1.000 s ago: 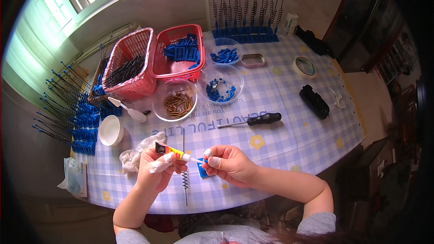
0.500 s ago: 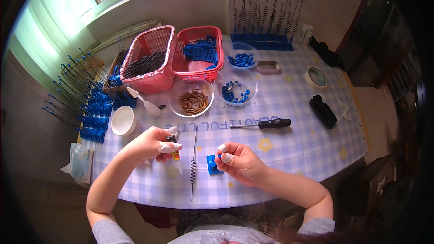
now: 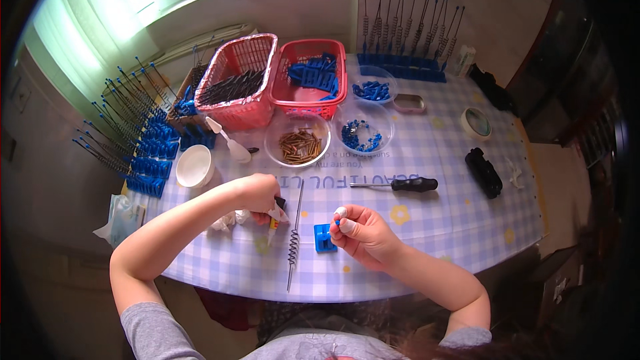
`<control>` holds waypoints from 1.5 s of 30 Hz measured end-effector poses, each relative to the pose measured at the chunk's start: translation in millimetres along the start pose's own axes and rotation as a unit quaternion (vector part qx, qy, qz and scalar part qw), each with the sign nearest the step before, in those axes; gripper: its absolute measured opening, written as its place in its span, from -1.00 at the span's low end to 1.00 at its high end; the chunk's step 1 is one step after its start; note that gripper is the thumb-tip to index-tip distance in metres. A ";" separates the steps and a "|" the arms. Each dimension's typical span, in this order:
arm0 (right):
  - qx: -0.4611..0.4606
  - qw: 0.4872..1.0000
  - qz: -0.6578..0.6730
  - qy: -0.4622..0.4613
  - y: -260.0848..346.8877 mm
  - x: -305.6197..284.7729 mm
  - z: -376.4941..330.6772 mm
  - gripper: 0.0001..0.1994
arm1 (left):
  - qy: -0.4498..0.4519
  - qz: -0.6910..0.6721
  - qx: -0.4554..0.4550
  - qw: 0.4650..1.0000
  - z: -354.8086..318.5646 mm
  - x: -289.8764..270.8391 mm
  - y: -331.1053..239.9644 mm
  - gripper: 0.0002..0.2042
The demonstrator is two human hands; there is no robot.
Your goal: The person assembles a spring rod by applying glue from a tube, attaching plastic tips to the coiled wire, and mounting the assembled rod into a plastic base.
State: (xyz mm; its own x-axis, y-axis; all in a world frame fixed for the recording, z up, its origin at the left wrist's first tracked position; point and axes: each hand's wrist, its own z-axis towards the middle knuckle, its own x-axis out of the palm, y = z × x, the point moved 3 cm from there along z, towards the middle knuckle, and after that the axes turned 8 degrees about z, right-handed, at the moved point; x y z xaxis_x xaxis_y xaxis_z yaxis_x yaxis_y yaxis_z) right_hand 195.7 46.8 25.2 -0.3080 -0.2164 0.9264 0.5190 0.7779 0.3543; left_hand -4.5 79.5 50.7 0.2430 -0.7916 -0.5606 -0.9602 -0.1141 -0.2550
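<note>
My left hand (image 3: 259,195) is closed around a small glue tube (image 3: 273,228) with a yellow label and a black cap. The tube slants down toward the tablecloth, just left of a thin dark rod with a coiled spring (image 3: 293,247) lying lengthwise. White wrapping covers some fingertips on both hands. Between thumb and forefinger, my right hand (image 3: 368,235) pinches a tiny blue bead (image 3: 338,223). Under those fingers a square blue plastic base (image 3: 323,243) rests on the cloth, partly hidden by the hand.
Crumpled tissue (image 3: 225,221) lies beside my left hand. A screwdriver (image 3: 413,185) is beyond my right. Farther back are bowls of brass pins (image 3: 300,147) and blue beads (image 3: 361,136), a red basket (image 3: 310,101), a white cup (image 3: 195,166) and spring rods standing in blue bases (image 3: 400,68).
My left hand has turned over, and the tube now points down closer to the cloth. My right hand keeps its pinch on the bead. The whole view has shifted slightly.
</note>
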 end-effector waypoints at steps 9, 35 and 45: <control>-0.001 1.000 0.000 -0.002 2.4 -1.1 -0.5 -0.88 | -0.330 0.217 0.041 0.918 -46.4 -8.3 -13.6 -0.82; 0.011 1.000 0.007 0.009 -1.0 -2.9 2.7 -0.93 | -0.633 -0.158 0.458 0.604 -73.7 25.0 3.8 -0.80; 0.006 1.000 -0.013 0.012 -1.9 0.3 2.8 -0.88 | -0.446 -0.458 0.522 0.566 -74.7 40.0 -15.4 -0.79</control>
State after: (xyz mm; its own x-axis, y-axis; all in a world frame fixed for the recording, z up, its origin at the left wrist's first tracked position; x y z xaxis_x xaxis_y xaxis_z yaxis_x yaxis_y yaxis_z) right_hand 192.3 46.9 24.4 -0.3014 -0.2512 0.9198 0.5010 0.7791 0.3769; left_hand 9.7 4.8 91.0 0.9918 -0.0177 0.1263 0.1149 0.5529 -0.8253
